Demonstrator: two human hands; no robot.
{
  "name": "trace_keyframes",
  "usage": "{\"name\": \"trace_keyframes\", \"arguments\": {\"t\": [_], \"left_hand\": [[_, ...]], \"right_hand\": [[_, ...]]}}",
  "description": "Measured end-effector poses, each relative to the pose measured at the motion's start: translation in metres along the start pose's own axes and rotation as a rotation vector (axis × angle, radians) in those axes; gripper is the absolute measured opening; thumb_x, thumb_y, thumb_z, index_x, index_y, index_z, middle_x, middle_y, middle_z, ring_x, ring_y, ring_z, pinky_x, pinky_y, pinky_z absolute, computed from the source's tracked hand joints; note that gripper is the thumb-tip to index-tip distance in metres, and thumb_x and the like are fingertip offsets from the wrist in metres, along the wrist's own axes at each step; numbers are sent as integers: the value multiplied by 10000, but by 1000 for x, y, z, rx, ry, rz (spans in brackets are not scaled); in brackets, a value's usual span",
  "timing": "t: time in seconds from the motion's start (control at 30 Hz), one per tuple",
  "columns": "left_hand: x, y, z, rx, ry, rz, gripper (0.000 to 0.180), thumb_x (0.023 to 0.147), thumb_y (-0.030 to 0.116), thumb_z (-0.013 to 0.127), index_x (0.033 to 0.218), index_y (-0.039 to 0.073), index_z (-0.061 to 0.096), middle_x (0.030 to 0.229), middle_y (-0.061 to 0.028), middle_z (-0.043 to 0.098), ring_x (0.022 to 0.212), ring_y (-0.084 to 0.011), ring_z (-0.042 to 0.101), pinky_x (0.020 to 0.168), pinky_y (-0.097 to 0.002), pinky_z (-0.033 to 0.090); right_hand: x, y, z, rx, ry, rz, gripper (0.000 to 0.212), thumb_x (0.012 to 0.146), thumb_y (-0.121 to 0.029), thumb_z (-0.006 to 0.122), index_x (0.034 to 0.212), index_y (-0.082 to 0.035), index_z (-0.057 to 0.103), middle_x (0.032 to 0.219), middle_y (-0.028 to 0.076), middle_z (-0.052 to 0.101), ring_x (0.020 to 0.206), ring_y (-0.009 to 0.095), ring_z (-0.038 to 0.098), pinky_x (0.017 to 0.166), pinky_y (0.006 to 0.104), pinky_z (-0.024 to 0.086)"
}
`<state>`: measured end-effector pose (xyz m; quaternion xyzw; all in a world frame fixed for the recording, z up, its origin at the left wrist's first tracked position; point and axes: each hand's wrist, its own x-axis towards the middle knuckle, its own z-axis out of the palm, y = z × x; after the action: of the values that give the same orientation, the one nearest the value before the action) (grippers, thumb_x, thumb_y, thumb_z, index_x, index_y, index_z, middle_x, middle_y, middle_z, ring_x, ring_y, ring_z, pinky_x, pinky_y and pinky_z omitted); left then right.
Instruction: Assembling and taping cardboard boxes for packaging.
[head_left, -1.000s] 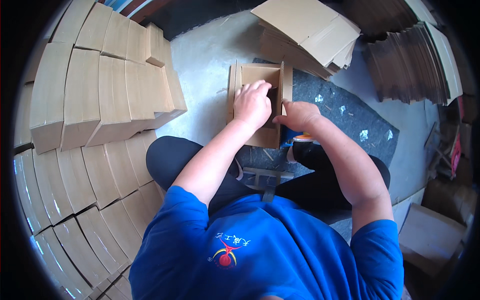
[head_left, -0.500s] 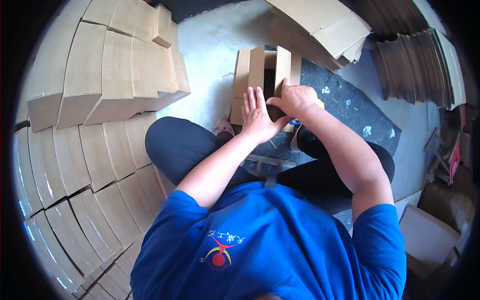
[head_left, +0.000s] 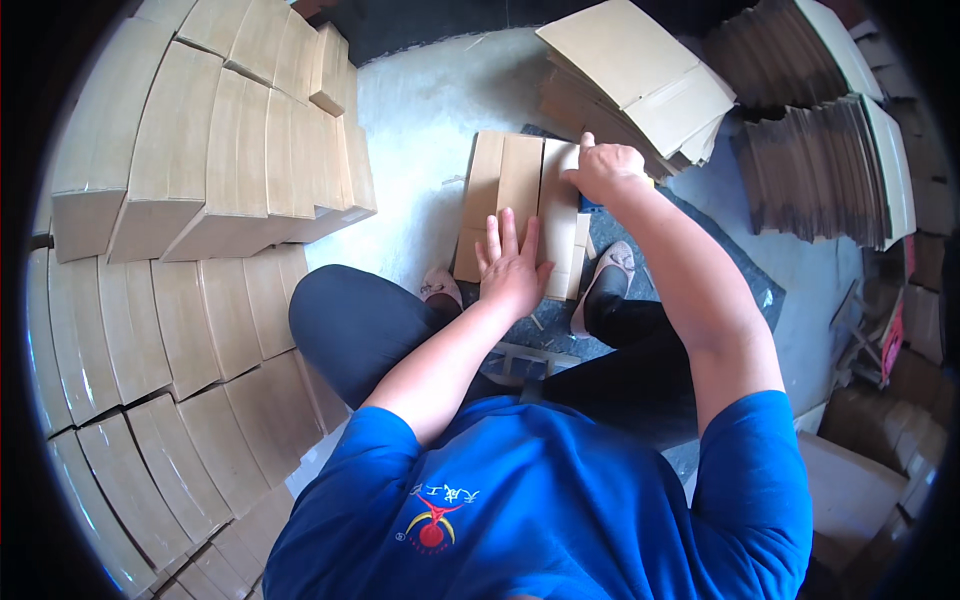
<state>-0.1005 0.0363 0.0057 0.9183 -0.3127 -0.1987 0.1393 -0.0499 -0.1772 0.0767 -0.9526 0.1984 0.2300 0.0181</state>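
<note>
A small cardboard box [head_left: 520, 175] stands between my feet, its two long top flaps folded down to a narrow dark seam. My left hand [head_left: 512, 278] lies on the near part of the flaps with fingers spread. At the far right corner of the box, my right hand [head_left: 608, 172] curls round a blue and yellow tool [head_left: 590, 205]. Most of that tool is hidden under the hand, so its kind does not show.
Tall rows of closed cardboard boxes [head_left: 165, 150] line the left side. A stack of flat cardboard [head_left: 630, 60] sits at the far right, with bundled flat cartons [head_left: 815, 180] beyond it. Under the box lies a dark mat [head_left: 700, 230].
The long flaps stood upright and now lie down over the opening. My right hand has moved away from me with the blue and yellow tool; my left hand has come slightly nearer.
</note>
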Motion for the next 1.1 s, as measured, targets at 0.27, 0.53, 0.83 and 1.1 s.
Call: {"name": "trace_keyframes", "arguments": {"t": [0.27, 0.53, 0.83, 1.1], "left_hand": [[17, 8, -36, 49, -184, -4, 780, 864, 282, 678, 1526, 152, 285, 1583, -242, 85, 1465, -462, 99, 1160, -497, 282], [91, 19, -114, 384, -877, 98, 613, 928, 236, 587, 1503, 247, 375, 1585, -192, 191, 1336, -352, 445, 1083, -434, 419], [153, 2, -114, 306, -1143, 276, 526, 977, 363, 516, 1473, 208, 439, 1471, -59, 486, 1349, -266, 454, 1081, -416, 401], [168, -36, -99, -161, -391, 2, 269, 900, 262, 674, 1088, 70, 679, 1050, -86, 679, 822, -162, 636, 823, -316, 517]], "right_hand": [[32, 8, 13, -44, -71, -118, 760, 867, -608, 605, 1398, -87, 450, 1143, 129, 692, 1099, 287, 652, 894, 388, 518], [40, -5, -7, -261, -178, -184, 607, 837, -613, 655, 1195, -124, 687, 1212, 40, 685, 1117, 216, 655, 901, 343, 519], [50, 21, 11, -65, -136, -233, 729, 822, -637, 641, 1267, -65, 569, 1078, 126, 714, 1041, 274, 680, 851, 385, 535], [51, 33, 18, 139, -125, -230, 721, 825, -611, 644, 1257, -43, 535, 986, 154, 720, 948, 294, 698, 798, 388, 542]]}}
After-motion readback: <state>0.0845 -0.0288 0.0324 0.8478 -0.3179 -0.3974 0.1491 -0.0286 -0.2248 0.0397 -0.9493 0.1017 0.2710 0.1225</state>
